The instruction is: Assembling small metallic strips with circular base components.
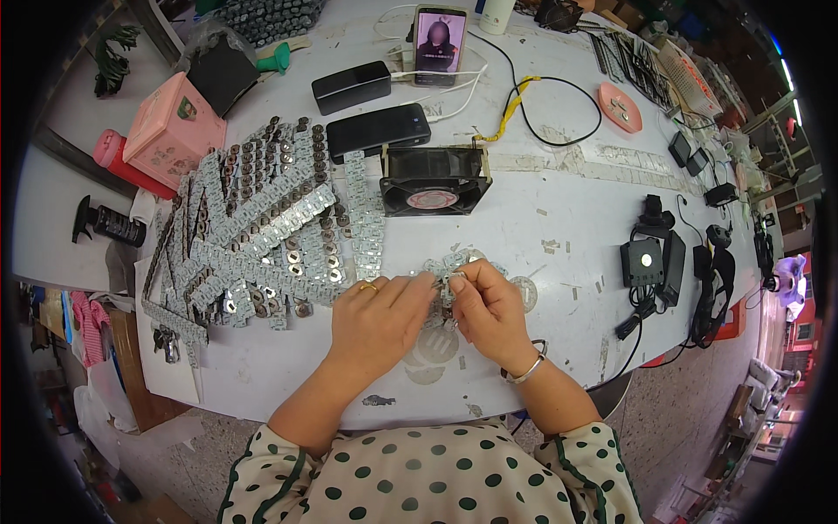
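Observation:
My left hand (381,319), a gold ring on one finger, lies low over the table with its fingers pressed together. Its fingertips meet those of my right hand (489,313), which pinches a small silvery metal piece. Right around the fingertips sits a little cluster of pale grey-green metal parts (472,256), partly hidden by the fingers; what the left fingers grip is covered. To the left of my hands spreads a large heap of linked metal strips (266,223), some pale, others with rows of round dark or shiny discs.
A black box fan (434,181) stands just beyond my hands. Behind it lie two black power banks (378,131) and a propped phone (439,45) with cables. A pink box (175,135) stands left, a pink dish (620,107) far right, black adapters (653,262) nearer right.

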Motion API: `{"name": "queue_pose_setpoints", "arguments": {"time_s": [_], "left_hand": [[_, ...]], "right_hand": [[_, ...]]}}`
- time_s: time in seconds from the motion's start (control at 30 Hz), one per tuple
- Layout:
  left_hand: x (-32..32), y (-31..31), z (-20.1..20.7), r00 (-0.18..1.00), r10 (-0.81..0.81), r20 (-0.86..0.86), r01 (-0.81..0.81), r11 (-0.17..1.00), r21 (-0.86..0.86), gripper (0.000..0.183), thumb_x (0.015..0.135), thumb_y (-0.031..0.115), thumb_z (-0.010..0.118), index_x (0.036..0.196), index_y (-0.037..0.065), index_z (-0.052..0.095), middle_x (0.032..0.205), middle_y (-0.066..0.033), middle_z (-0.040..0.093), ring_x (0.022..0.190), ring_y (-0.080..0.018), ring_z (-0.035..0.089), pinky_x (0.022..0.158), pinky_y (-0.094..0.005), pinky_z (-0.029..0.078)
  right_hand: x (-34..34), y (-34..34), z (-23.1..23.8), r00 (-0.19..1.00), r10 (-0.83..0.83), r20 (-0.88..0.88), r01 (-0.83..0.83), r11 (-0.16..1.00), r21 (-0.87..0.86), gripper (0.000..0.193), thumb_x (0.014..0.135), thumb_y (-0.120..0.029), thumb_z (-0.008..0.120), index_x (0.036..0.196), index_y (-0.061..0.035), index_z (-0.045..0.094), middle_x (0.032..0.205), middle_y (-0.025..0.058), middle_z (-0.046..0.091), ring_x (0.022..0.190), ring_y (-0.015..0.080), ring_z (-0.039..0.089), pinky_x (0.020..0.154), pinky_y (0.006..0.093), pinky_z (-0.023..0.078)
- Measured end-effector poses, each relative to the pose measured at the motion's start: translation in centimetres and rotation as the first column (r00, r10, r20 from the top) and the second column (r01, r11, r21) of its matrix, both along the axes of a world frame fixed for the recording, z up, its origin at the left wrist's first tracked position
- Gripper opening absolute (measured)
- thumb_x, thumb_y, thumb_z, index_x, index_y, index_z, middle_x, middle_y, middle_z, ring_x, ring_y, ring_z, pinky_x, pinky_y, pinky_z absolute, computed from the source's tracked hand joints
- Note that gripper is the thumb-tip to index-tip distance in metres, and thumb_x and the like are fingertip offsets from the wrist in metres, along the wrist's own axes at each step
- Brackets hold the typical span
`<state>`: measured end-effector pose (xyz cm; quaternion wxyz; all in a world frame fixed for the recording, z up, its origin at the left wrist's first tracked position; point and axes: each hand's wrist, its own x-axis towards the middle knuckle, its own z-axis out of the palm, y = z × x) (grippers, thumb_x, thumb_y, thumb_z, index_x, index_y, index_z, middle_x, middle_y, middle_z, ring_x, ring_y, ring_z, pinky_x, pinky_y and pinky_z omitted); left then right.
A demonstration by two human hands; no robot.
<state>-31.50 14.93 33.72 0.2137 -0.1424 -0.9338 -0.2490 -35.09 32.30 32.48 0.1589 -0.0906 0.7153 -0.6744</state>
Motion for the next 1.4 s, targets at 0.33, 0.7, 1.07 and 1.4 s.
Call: {"name": "queue_pose_setpoints", "arguments": {"time_s": [0.33,0.7,1.07,1.4], "left_hand": [[0.0,-0.3,-0.4,0.999,-0.016,0.049,0.014,0.999,0.039,0.024,0.084,0.012,0.068,0.107,0.006,0.066,0.077,-0.005,0.065,0.064,-0.0224,0.062,0.058,-0.0352,0.048],[0.7,-1.4,1.0,0.882,-0.054,0.469,-0.007,0.992,0.127,0.015,0.091,0.019,0.063,0.102,0.01,0.065,0.067,-0.0093,0.064,0.056,-0.0277,0.063,0.052,-0.0377,0.048],[0.8,-2.6,1.3,0.798,-0.234,0.556,0.071,0.952,0.299,0.021,0.09,0.026,0.063,0.084,0.006,0.062,0.064,-0.0126,0.062,0.056,-0.0311,0.062,0.053,-0.039,0.047],[0.3,-3.8,2.0,0.468,-0.623,0.627,0.003,0.711,0.703,0.018,0.095,0.021,0.059,0.087,0.006,0.062,0.07,-0.0063,0.068,0.055,-0.0171,0.063,0.05,-0.0297,0.046]], "right_hand": [[-1.0,1.1,0.5,0.983,0.05,0.175,-0.04,0.997,-0.06,0.017,0.097,-0.02,0.061,0.094,-0.0029,0.059,0.064,-0.0007,0.058,0.046,0.0035,0.048,0.04,0.0202,0.038],[-1.6,2.0,1.3,0.963,0.216,-0.161,-0.17,0.951,0.257,0.016,0.088,-0.014,0.071,0.097,-0.0005,0.072,0.068,0.0069,0.066,0.058,0.0108,0.059,0.054,0.0241,0.046],[-1.9,2.2,2.3,0.942,0.299,0.156,-0.323,0.932,0.167,0.013,0.087,-0.015,0.073,0.087,-0.0026,0.076,0.063,0.0015,0.067,0.052,0.0032,0.054,0.048,0.019,0.043],[-0.8,1.8,0.6,0.806,0.534,0.257,-0.482,0.843,-0.24,0.018,0.099,-0.02,0.057,0.097,-0.0027,0.061,0.068,-0.0005,0.059,0.058,0.0046,0.053,0.052,0.0207,0.044]]}}
